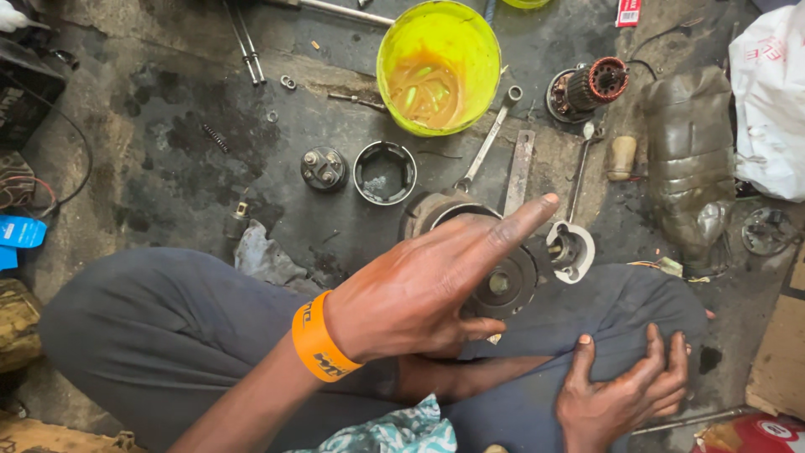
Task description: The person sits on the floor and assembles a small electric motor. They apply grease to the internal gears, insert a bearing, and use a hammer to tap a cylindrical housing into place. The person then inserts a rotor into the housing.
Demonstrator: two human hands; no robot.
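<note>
I sit cross-legged in grey trousers on a greasy floor. My left hand, with an orange wristband, hovers over a round dark motor housing that lies on my leg, index finger stretched toward the upper right. It grips nothing that I can see. Beside the housing is a white-rimmed end piece. My right hand rests flat on my right leg, fingers spread.
Beyond my legs lie a yellow-green bucket smeared with orange grease, a copper-wound armature, a metal ring, a small bolted cap, two spanners, a flat bar, a grimy bottle and a white bag.
</note>
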